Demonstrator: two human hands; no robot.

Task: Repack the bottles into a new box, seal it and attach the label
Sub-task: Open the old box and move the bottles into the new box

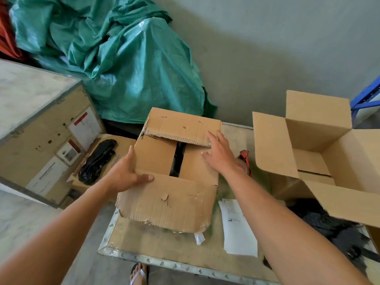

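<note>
A crumpled green tarpaulin [127, 64] fills the floor at the back, with a large wooden crate [41, 128] bearing stuck-on papers standing to its left. In front of them lies the surface [181, 256], a low board with a metal-edged rim. On its right end sits the new box [320, 153], clean cardboard with all its flaps standing open and its inside bare as far as can be seen. In the middle of the surface rests the old box [172, 171], torn and dented, its top flaps folded nearly shut with a dark gap between the two inner ones; what is inside cannot be made out. The left hand [127, 171] grips the old box's left top edge, fingers spread along the side and thumb pressed on the near flap. The right hand [220, 153] is open with fingers splayed, hovering at or lightly touching the torn far flap; which cannot be told. A stack of white label sheets [236, 227] lies on the surface just right of the old box. A red tape dispenser [244, 161] shows between the two boxes, partly behind the right wrist.
</note>
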